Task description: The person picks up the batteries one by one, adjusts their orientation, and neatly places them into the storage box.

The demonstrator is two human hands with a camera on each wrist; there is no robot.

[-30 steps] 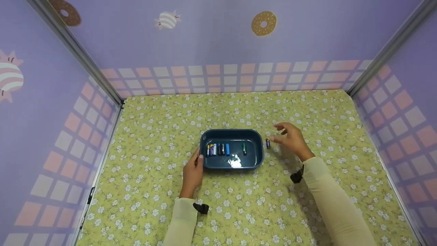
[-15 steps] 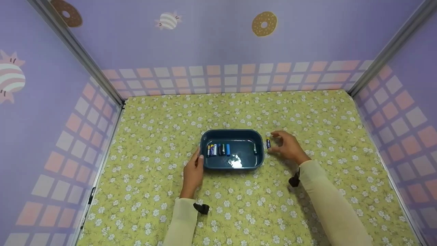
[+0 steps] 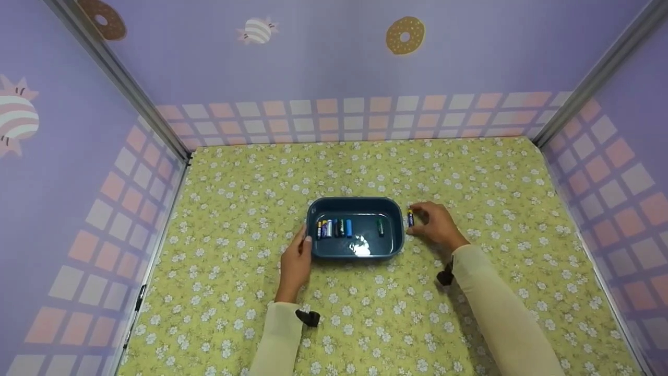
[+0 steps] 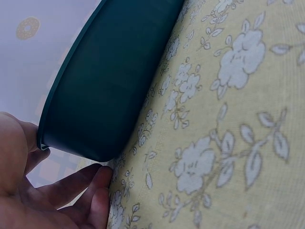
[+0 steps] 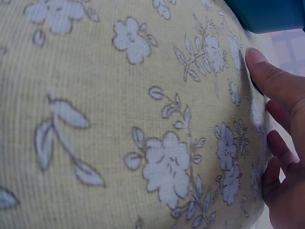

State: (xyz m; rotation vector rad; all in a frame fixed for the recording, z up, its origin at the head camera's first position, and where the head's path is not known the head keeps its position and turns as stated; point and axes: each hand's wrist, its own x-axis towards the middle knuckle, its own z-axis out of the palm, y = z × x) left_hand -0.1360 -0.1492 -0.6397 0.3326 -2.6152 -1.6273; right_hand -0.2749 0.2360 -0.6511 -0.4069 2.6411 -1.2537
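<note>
A dark teal plastic tub [image 3: 355,254] stands on the cloth. Several AA-size batteries [image 3: 334,228] lie side by side at its left end, and a single dark green battery [image 3: 380,227] lies apart toward the right. My left hand [image 3: 296,263] holds the tub's left end, the thumb at the rim; in the left wrist view its other fingers [image 4: 97,183] are low by the tub's corner. Just outside the right wall, a purple battery with a yellow end [image 3: 410,218] is pinched lengthwise between thumb and forefinger of my right hand [image 3: 438,224].
A yellow flowered cloth [image 3: 365,324] covers the table. Purple walls [image 3: 334,62] with printed squares close off the back and both sides. Dark wrist devices [image 3: 308,318] sit at both cuffs.
My right hand has come down and left onto the purple battery, its fingers closing on the ends. Inside the tub the green battery has rolled right, then partly back left. The left hand stays put.
</note>
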